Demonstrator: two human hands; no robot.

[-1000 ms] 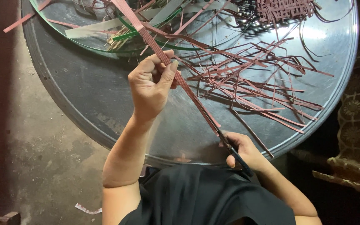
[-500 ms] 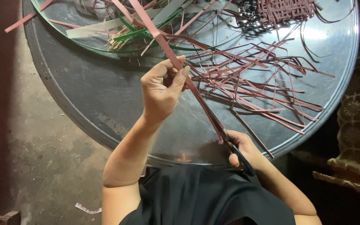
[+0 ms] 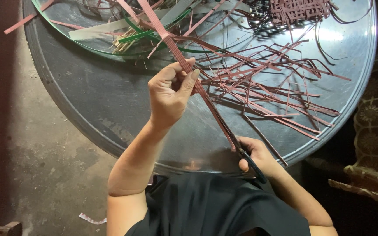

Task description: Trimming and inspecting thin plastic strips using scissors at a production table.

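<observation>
The left hand (image 3: 169, 94) pinches a red strap (image 3: 184, 65) between thumb and fingers above the round metal tray (image 3: 88, 100). The strap runs from 11 o'clock to 5 o'clock, where the right hand (image 3: 257, 155) is closed on black scissors (image 3: 248, 159). Cut red strips (image 3: 281, 87) lie at 2 o'clock.

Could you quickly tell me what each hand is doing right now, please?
Left hand: closed, pinching the reddish strip between thumb and fingers.
Right hand: closed around the dark scissors, blades along the strip.
</observation>
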